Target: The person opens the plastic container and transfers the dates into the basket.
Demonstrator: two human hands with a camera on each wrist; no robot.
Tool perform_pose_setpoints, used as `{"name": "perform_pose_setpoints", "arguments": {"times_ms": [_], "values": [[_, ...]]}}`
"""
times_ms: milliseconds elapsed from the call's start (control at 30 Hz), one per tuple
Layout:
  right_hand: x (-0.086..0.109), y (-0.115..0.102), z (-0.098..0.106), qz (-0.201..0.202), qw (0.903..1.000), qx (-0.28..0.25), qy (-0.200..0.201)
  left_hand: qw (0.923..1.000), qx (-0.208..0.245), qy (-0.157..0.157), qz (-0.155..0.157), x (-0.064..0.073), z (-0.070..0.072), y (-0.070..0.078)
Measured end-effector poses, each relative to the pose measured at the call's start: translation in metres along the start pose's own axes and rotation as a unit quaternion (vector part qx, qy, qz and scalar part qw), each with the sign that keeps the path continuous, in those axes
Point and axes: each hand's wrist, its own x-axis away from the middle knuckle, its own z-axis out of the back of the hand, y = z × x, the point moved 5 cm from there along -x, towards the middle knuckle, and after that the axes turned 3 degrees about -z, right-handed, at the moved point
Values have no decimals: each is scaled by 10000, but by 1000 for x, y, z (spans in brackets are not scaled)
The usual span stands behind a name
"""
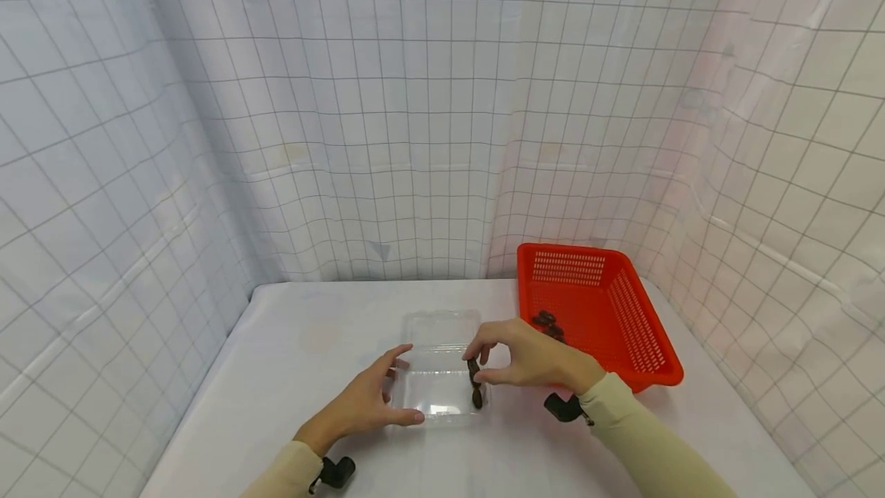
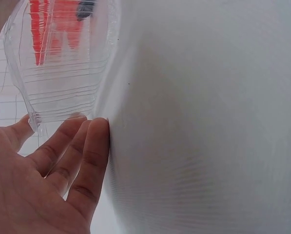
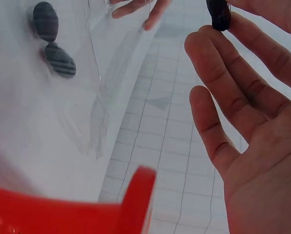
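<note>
My right hand (image 1: 531, 354) pinches a dark brown date (image 3: 218, 14) between thumb and fingertips, above the right end of a clear plastic clamshell box (image 1: 434, 394). Inside that end of the box, two dates (image 3: 46, 22) lie end to end in the right wrist view. The box's lid (image 1: 441, 327) is folded back, away from me. At the box's left end is my left hand (image 1: 362, 406), its thumb by the front edge and its fingers (image 2: 94, 151) extended against the side. The held date partly overlaps those in the box in the head view.
A red plastic basket (image 1: 667, 352) with slotted walls stands to the right, behind my right forearm. Several dates (image 1: 546, 321) lie at its left side. White table cloth (image 1: 304, 344) covers the surface, and gridded white curtains (image 1: 387, 137) enclose the back and sides.
</note>
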Motion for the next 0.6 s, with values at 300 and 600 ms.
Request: {"name": "perform_pose_setpoints", "arguments": {"times_ms": [300, 600], "values": [[18, 16, 17, -542, 9980, 193, 246, 10000, 21, 3, 6, 2, 0, 1], [34, 29, 34, -1076, 9930, 340, 349, 9999, 165, 4, 40, 5, 0, 5]]}}
